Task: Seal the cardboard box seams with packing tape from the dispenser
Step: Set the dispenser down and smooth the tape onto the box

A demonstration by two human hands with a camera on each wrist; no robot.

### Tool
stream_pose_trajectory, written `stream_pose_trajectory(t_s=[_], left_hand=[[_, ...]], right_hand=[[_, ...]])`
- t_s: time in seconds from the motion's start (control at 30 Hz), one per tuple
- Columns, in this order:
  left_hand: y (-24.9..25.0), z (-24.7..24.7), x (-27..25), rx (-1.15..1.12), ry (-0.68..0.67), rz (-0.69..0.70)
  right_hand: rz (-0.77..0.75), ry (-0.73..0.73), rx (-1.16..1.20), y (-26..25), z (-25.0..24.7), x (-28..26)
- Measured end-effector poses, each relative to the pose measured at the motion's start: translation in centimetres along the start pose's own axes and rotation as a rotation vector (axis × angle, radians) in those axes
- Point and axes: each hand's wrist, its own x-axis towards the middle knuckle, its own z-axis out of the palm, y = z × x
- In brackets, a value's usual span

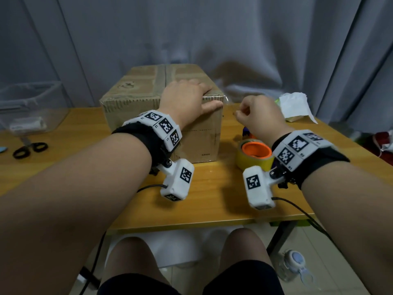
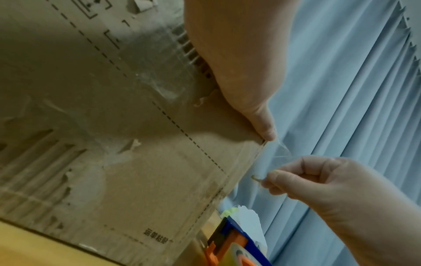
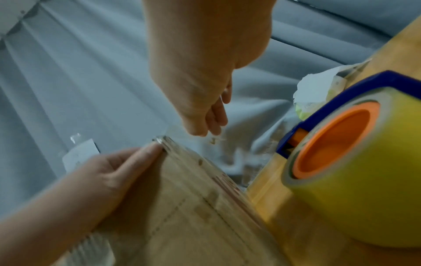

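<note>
A worn cardboard box (image 1: 148,99) stands on the wooden table (image 1: 212,199). My left hand (image 1: 191,96) lies flat on the box's top at its near right corner, thumb pressed along the front edge (image 2: 262,126). A thin strip of clear tape (image 2: 282,153) runs off that corner to my right hand (image 1: 239,114), which pinches its end between thumb and forefinger just right of the box. A scrap of cardboard fibre clings to the pinched end. The tape dispenser (image 1: 255,154), blue frame with a yellowish roll on an orange hub (image 3: 337,144), rests on the table below my right wrist.
Black-handled scissors (image 1: 29,149) lie at the table's left, with a clear plastic bin (image 1: 29,103) behind them. Crumpled white paper (image 1: 295,107) sits at the back right. A grey curtain (image 1: 212,28) hangs close behind the table.
</note>
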Motion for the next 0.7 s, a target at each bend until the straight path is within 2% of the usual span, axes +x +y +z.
stream_pose_trajectory(t_s=[0.2,0.43,0.53,0.7], left_hand=[[0.0,0.1,0.0,-0.009,-0.009,-0.021],[0.0,0.2,0.0,-0.018,-0.005,-0.023],[0.1,0.1,-0.1,-0.029,-0.001,-0.023],[0.1,-0.2,-0.1,-0.061,0.017,-0.017]], right_hand=[[0.026,0.041,0.309,-0.3,2.5,-1.3],[0.064,0.064,0.395,-1.5,3.8,-2.1],[0.07,0.028,0.443,-1.6,3.7,-2.3],[0.07,0.014,0.826,-1.0,1.6,-1.6]])
